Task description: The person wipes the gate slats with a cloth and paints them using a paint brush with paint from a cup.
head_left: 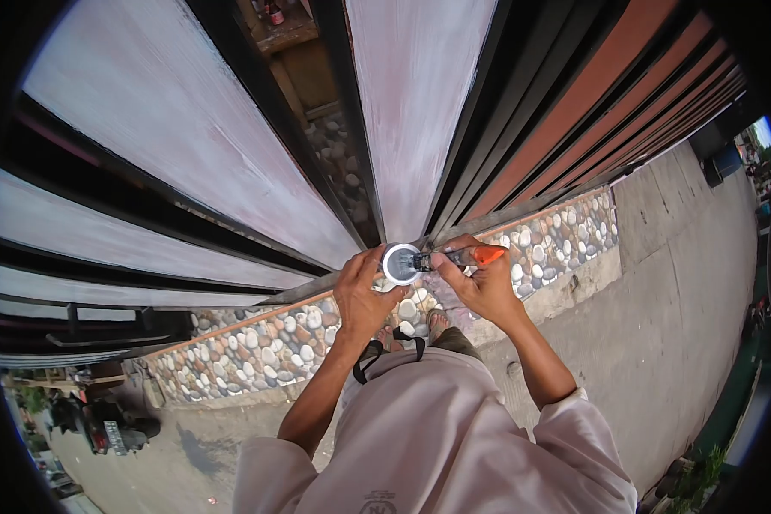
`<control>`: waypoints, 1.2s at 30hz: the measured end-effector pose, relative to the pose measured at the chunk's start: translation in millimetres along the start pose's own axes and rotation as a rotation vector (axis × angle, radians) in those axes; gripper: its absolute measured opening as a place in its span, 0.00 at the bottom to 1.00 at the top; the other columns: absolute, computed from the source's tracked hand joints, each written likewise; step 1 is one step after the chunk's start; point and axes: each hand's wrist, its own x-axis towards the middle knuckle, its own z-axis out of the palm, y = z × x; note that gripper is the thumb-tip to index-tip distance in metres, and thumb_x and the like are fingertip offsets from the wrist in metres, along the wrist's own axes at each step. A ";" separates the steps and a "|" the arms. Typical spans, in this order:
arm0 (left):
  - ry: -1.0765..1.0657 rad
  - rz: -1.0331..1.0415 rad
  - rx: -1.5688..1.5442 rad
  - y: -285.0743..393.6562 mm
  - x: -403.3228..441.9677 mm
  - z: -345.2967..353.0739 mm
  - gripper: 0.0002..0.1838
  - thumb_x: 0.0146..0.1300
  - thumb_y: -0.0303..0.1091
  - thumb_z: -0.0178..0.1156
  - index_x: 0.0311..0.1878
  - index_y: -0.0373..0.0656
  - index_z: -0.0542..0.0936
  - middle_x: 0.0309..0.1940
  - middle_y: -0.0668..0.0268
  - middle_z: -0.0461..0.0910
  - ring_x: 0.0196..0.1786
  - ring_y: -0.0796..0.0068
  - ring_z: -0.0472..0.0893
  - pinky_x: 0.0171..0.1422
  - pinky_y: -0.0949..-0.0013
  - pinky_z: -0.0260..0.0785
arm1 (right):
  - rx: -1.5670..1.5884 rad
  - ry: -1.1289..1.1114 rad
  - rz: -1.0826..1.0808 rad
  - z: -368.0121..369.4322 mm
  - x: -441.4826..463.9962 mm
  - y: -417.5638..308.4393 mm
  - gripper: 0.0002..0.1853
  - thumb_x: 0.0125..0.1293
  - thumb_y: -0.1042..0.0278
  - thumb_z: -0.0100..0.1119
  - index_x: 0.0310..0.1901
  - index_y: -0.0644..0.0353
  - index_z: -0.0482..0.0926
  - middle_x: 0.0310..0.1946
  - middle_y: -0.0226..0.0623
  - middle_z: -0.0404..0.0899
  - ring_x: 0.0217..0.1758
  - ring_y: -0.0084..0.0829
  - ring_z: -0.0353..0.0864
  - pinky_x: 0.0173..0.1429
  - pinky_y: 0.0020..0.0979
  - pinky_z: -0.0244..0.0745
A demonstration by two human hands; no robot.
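Observation:
My left hand (364,293) is wrapped round a small cup with a white rim (388,272), held upright in front of my body. Greyish contents show inside it. A paintbrush (489,254) with an orange handle end lies in my right hand (487,289), gripped between thumb and fingers. Its bristle end reaches over the cup's rim into the opening; whether the bristles touch the contents I cannot tell. Just beyond both hands stands a fence panel (411,111) with streaky whitish paint, between black posts.
More whitish panels (163,111) stand to the left and reddish-brown ones (565,103) to the right. Underfoot is a raised pebble-set strip (257,351), with a concrete road (651,343) behind. A parked motorcycle (103,428) is at the lower left.

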 end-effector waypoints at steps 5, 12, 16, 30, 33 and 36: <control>0.042 -0.055 -0.053 4.2 4.3 11.5 0.36 0.38 0.33 0.81 0.56 0.39 0.82 0.47 0.56 0.83 0.50 0.54 0.83 0.54 0.58 0.76 | 0.126 0.062 0.182 -20.4 -3.4 14.8 0.08 0.64 0.72 0.69 0.33 0.68 0.82 0.26 0.34 0.84 0.24 0.19 0.80 0.30 0.24 0.73; 0.076 -0.128 -0.128 16.1 9.3 17.4 0.32 0.41 0.33 0.80 0.54 0.38 0.82 0.46 0.55 0.84 0.48 0.55 0.84 0.52 0.59 0.76 | 0.386 0.171 0.212 -38.8 -1.0 26.5 0.06 0.70 0.75 0.63 0.42 0.66 0.76 0.29 0.34 0.81 0.29 0.22 0.83 0.34 0.25 0.79; 0.091 -0.144 -0.093 18.2 8.4 16.8 0.27 0.45 0.39 0.82 0.48 0.38 0.84 0.40 0.59 0.84 0.42 0.64 0.85 0.47 0.63 0.76 | 0.653 0.223 0.227 -53.8 14.8 13.7 0.07 0.68 0.76 0.65 0.42 0.70 0.77 0.37 0.39 0.82 0.35 0.26 0.86 0.37 0.27 0.84; 0.129 -0.176 -0.056 12.8 -15.4 -1.1 0.29 0.42 0.44 0.83 0.46 0.37 0.85 0.39 0.55 0.85 0.41 0.57 0.86 0.47 0.59 0.77 | -0.402 0.462 -1.113 -135.4 168.3 -191.0 0.19 0.53 0.74 0.74 0.48 0.59 0.85 0.40 0.44 0.84 0.39 0.36 0.88 0.37 0.27 0.84; 0.150 -0.181 -0.051 15.5 -17.2 -4.9 0.28 0.42 0.44 0.83 0.43 0.37 0.85 0.38 0.57 0.85 0.40 0.60 0.86 0.46 0.60 0.77 | -0.506 0.564 -1.301 -137.7 204.5 -216.8 0.20 0.52 0.73 0.71 0.49 0.59 0.85 0.40 0.45 0.83 0.39 0.36 0.87 0.35 0.27 0.84; 0.184 -0.187 -0.048 19.9 -17.0 -8.5 0.26 0.42 0.44 0.83 0.41 0.38 0.85 0.36 0.58 0.85 0.39 0.62 0.86 0.45 0.60 0.77 | -0.541 0.611 -1.411 -139.9 226.0 -235.6 0.19 0.53 0.72 0.67 0.49 0.59 0.84 0.41 0.46 0.82 0.39 0.36 0.86 0.36 0.28 0.83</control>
